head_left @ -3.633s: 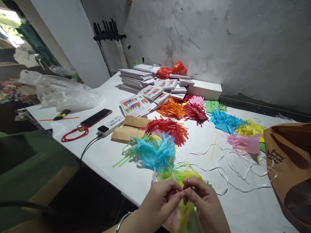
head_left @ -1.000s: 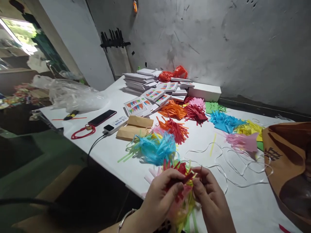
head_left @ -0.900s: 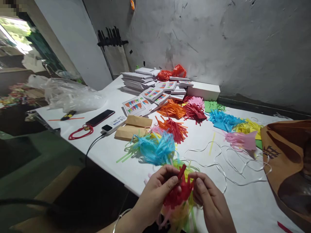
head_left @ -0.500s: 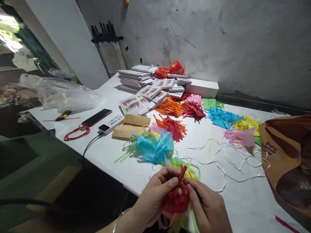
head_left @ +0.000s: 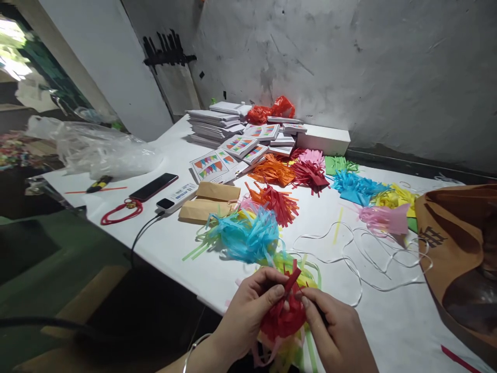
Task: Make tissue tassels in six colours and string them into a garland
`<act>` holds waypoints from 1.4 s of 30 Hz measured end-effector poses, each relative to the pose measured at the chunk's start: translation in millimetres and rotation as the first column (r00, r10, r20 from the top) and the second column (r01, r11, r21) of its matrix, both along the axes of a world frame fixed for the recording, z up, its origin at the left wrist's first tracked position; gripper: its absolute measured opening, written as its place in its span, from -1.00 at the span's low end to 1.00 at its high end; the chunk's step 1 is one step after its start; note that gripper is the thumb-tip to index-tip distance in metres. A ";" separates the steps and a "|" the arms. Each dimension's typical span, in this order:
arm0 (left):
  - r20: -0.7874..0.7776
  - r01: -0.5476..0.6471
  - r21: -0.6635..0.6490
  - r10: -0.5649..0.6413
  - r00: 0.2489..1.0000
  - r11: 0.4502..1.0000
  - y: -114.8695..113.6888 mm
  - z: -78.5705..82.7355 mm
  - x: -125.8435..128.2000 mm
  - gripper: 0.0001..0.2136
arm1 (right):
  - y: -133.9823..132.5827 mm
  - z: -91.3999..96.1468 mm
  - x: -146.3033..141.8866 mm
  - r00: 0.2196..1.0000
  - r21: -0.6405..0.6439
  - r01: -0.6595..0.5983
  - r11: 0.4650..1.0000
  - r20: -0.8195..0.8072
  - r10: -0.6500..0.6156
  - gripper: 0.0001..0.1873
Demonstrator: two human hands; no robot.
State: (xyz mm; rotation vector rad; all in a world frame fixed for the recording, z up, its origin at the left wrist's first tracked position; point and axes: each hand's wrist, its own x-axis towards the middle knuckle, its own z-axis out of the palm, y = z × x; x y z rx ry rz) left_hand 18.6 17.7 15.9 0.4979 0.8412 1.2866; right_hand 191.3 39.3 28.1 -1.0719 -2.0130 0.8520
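Observation:
At the near edge of the white table (head_left: pixel 174 243), my left hand (head_left: pixel 250 308) and my right hand (head_left: pixel 334 331) both pinch a red fringed paper tassel (head_left: pixel 283 316). Its top strip sticks up between my thumbs. Pink, yellow and green paper strips (head_left: pixel 285 352) hang below it under my hands. Just beyond my fingers lie a green and yellow tassel (head_left: pixel 298 267) and a blue one (head_left: pixel 248 235). A thin white ribbon (head_left: pixel 349 259) loops over the table to the right.
Further back lie several coloured tassels (head_left: pixel 310 173), printed cards (head_left: pixel 212 166), stacked white packs (head_left: pixel 217 122) and a white box (head_left: pixel 324 140). A phone (head_left: pixel 153 186), power bank (head_left: pixel 176 197), red cord (head_left: pixel 120 212) and plastic bag (head_left: pixel 97 150) lie left. A brown bag (head_left: pixel 458 243) stands right.
Earlier my hands held yellow-green and pink strips. A red tassel has since come into them, and they have gathered its fringe into a tighter bunch near the table edge.

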 end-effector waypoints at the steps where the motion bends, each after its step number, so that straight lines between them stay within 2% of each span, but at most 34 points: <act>1: -0.011 -0.003 -0.006 0.003 1.000 1.000 0.1 -0.9 -0.4 -0.71 | 0.3 -0.1 -0.2 1.000 0.003 0.003 1.000 0.002 -0.003 -0.67; 16: -0.022 -0.011 0.004 0.011 1.000 1.000 1.2 -11.5 -2.2 -0.71 | 1.4 -4.4 -0.7 0.998 0.038 -0.005 0.999 0.059 0.002 -0.71; 18: -0.081 0.008 0.012 -0.007 0.997 1.000 0.8 -13.7 -2.9 -0.72 | 1.5 -5.4 0.1 0.998 0.071 -0.010 0.997 0.066 0.006 -0.73; 20: -0.218 0.007 0.075 0.010 0.976 0.997 -0.2 -15.1 -4.4 -0.78 | 1.1 -5.6 1.4 0.997 0.069 -0.040 0.997 0.062 0.035 -0.75; 23: -0.472 0.019 0.281 0.121 0.873 0.960 -2.3 -13.9 -7.9 -0.94 | -1.2 -6.2 2.0 0.999 -0.095 -0.020 0.995 -0.032 0.017 -0.73; 25: -0.577 0.093 0.401 0.172 0.798 0.911 -3.8 -11.2 -11.0 -0.88 | -3.4 -8.4 0.1 0.985 -0.299 0.000 0.954 -0.165 -0.052 -0.66; 28: -0.662 0.213 0.477 0.190 0.725 0.852 -5.9 -6.6 -16.1 -0.79 | -5.2 -14.8 -4.2 0.917 -0.579 -0.119 0.807 -0.375 -0.134 -0.40; 30: -0.690 0.252 0.489 0.194 0.698 0.835 -6.8 -3.9 -19.4 -0.77 | -4.5 -19.3 -5.7 0.878 -0.662 -0.216 0.718 -0.453 -0.153 -0.41; 31: -0.693 0.265 0.489 0.186 0.697 0.831 -7.0 -2.9 -20.6 -0.77 | -3.8 -21.2 -5.6 0.873 -0.667 -0.230 0.709 -0.463 -0.153 -0.45; 33: -0.682 0.283 0.477 0.147 0.716 0.832 -7.2 -1.6 -21.6 -0.79 | -2.4 -23.6 -4.3 0.895 -0.613 -0.183 0.769 -0.428 -0.127 -0.55; 35: -0.642 0.268 0.435 0.087 0.762 0.860 -7.4 -1.6 -20.6 -0.84 | -1.7 -24.1 -2.4 0.924 -0.521 -0.104 0.847 -0.365 -0.111 -0.62; 36: -0.610 0.250 0.402 0.054 0.791 0.881 -7.6 -2.2 -19.5 -0.87 | -1.6 -23.9 -1.4 0.933 -0.492 -0.084 0.867 -0.343 -0.105 -0.63; 39: -0.523 0.198 0.297 -0.014 0.852 0.934 -8.5 -5.5 -16.1 -0.92 | -1.5 -22.3 0.6 0.947 -0.493 -0.122 0.862 -0.318 -0.048 -0.62; 42: -0.527 0.222 0.269 -0.050 0.849 0.937 -8.9 -8.8 -15.8 -0.90 | -0.6 -21.2 1.4 0.955 -0.514 -0.162 0.842 -0.298 0.002 -0.60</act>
